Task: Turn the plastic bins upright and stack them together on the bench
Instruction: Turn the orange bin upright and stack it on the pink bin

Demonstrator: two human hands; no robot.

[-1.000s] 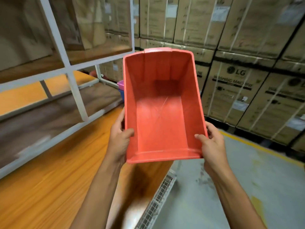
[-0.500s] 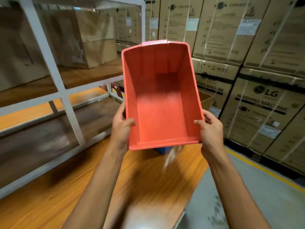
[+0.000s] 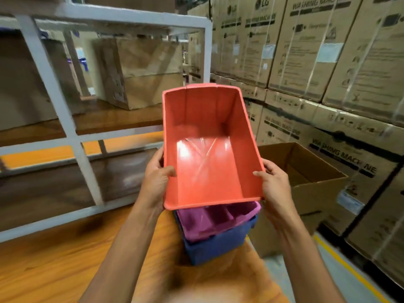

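Observation:
I hold a red plastic bin upright in the air, its open side facing me. My left hand grips its left rim with the thumb inside. My right hand grips the right rim the same way. Just below it a purple bin sits nested inside a blue bin on the wooden bench, near the bench's right edge. The red bin hides the far part of both.
A white metal shelf frame with cardboard boxes stands at the bench's left and back. An open cardboard box sits on the floor to the right. Stacked washing-machine cartons wall the right side.
The red bin has come forward and down to just above the nested purple and blue bins, which have come into view. Both hands keep their hold.

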